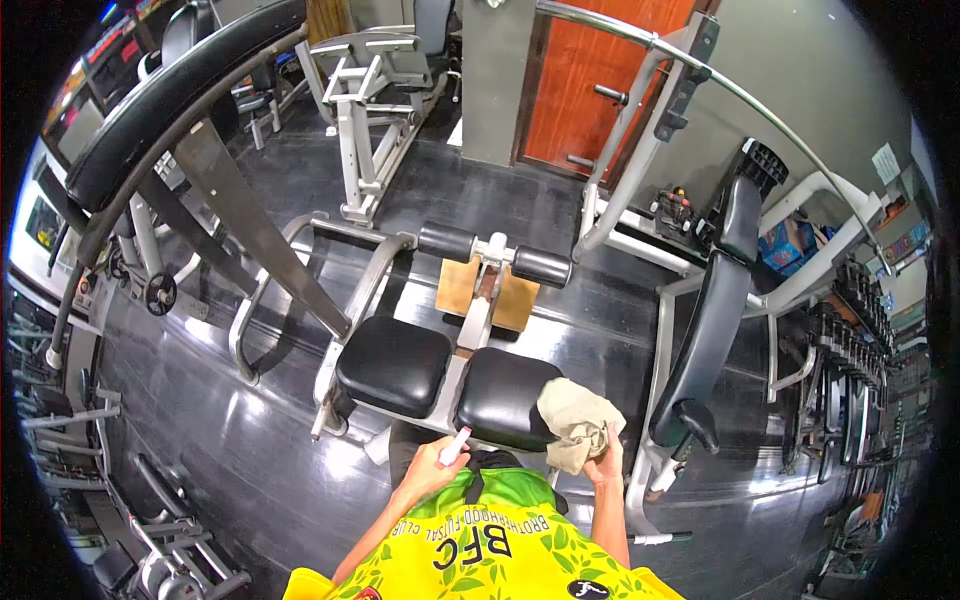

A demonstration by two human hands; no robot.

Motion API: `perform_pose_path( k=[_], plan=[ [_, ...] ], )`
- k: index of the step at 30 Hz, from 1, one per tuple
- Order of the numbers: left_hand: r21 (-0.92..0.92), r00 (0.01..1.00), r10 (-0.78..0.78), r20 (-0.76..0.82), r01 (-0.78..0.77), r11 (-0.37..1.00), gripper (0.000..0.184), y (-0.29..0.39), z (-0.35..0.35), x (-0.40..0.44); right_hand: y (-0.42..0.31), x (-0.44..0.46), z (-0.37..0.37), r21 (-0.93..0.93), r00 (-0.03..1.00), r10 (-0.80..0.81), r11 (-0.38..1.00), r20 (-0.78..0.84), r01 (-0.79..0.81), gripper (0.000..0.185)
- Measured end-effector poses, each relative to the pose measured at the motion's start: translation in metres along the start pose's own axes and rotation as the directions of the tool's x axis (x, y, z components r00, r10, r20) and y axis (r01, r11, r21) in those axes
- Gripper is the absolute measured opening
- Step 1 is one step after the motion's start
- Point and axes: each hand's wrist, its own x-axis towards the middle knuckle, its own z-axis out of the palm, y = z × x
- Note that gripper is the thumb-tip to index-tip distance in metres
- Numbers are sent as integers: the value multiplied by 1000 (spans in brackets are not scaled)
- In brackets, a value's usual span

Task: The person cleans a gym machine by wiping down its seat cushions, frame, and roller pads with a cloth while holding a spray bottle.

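Note:
My left hand [430, 470] is closed around a small white bottle [454, 446] with a reddish tip, held upright and tilted in front of my waist. A crumpled beige cloth [578, 420] is gripped in my right hand [606, 462], at the right edge of the right black seat pad [508, 396]. Beside that pad lies the left black seat pad [395, 366], with a metal frame between them. Beyond the pads, two black foam rollers [541, 267] sit on the machine's upright, above a wooden board [517, 303].
A curved padded arm [170, 110] rises at the left. An upright black backrest [705, 350] stands to the right, under a long metal bar [740, 92]. Further back are a grey machine [355, 150], an orange door [590, 70] and a dumbbell rack [850, 340].

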Motion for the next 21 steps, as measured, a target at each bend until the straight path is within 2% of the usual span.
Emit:
perform_pose_path(
  k=[5, 8, 11, 13, 15, 16, 18, 21],
  plan=[
    [56, 998, 9, -55, -6, 998, 22, -7, 8, 3, -4, -11, -4, 70, 995, -27, 997, -96, 34, 43],
    [114, 997, -76, -21, 78, 990, 19, -6, 7, 5, -9, -11, -10, 116, 978, -151, 979, -144, 168, 44],
    [111, 1000, -21, 18, 19, 994, 19, 1, 10, 6, -25, -22, -5, 135, 952, -236, 955, -194, 264, 47],
    [36, 995, 56, 87, -59, 998, 21, 10, 12, 7, -34, -28, -2, 82, 910, -342, 926, -236, 370, 54],
    [28, 992, 67, 105, -70, 997, 21, 14, 17, 10, -46, -39, 7, 130, 928, -350, 922, -129, 366, 52],
    [47, 990, 48, 130, -55, 997, 21, 18, 20, 11, -50, -38, -5, 130, 927, -352, 920, -131, 369, 52],
    [67, 985, 72, 156, -83, 994, 22, 21, 27, 15, -54, -37, -31, 89, 891, -391, 903, -230, 419, 51],
    [89, 984, 66, 166, -82, 993, 21, 18, 37, 21, -54, -40, -43, 122, 880, -366, 901, -303, 417, 51]
  ],
)
